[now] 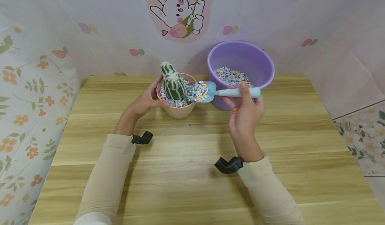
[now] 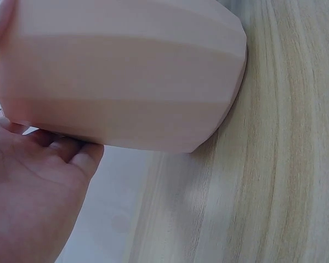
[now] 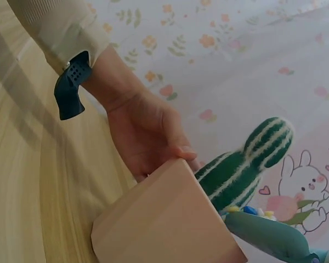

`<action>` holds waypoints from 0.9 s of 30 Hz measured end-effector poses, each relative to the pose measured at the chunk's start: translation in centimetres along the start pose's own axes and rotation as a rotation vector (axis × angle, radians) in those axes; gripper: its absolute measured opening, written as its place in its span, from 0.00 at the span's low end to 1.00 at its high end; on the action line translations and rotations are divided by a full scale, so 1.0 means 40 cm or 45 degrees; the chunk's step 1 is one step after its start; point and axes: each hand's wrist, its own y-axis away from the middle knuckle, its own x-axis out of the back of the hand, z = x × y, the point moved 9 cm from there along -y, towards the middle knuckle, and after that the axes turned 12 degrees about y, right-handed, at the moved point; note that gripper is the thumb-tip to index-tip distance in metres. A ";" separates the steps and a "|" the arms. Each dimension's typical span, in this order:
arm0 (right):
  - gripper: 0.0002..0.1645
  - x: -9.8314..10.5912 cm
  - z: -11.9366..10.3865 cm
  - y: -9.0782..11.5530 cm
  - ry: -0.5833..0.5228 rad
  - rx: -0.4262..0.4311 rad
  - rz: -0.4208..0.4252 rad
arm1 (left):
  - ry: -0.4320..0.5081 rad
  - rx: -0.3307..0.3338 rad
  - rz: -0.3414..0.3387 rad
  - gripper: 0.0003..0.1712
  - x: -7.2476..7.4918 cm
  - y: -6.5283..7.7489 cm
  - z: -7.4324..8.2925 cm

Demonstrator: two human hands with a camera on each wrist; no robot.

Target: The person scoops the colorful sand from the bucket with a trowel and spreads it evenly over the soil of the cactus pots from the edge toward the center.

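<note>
A green cactus with white fuzzy ribs [image 1: 173, 86] stands in a peach faceted pot [image 1: 179, 112] among small multicoloured pebbles. My left hand [image 1: 144, 99] grips the pot at its left side, thumb over the front rim and fingers round the back. In my right hand [image 1: 246, 116] is the pale handle of a light blue shovel [image 1: 212, 88], pinched between thumb and fingers. Its blade carries a heap of pebbles [image 1: 199, 90] and reaches over the pot's right rim, beside the cactus. In the right wrist view the blade [image 3: 271, 233] is seen from its underside at the rim.
A purple bucket [image 1: 261, 63] with more pebbles [image 1: 231, 76] inside stands right of the pot, behind the shovel. One blue pebble [image 1: 189, 125] and a teal one [image 1: 213, 217] lie loose on the wooden table [image 1: 180, 175]. A printed curtain [image 1: 114, 34] hangs along the back.
</note>
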 end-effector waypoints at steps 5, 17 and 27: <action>0.16 -0.006 0.006 0.004 0.011 -0.003 0.007 | -0.005 -0.014 0.011 0.63 0.001 0.000 0.003; 0.20 -0.017 0.004 0.011 0.031 0.039 -0.009 | -0.002 -0.006 0.013 0.63 0.002 -0.001 0.000; 0.18 -0.025 -0.013 0.024 0.062 0.110 0.018 | -0.002 -0.028 -0.005 0.62 0.001 0.002 0.000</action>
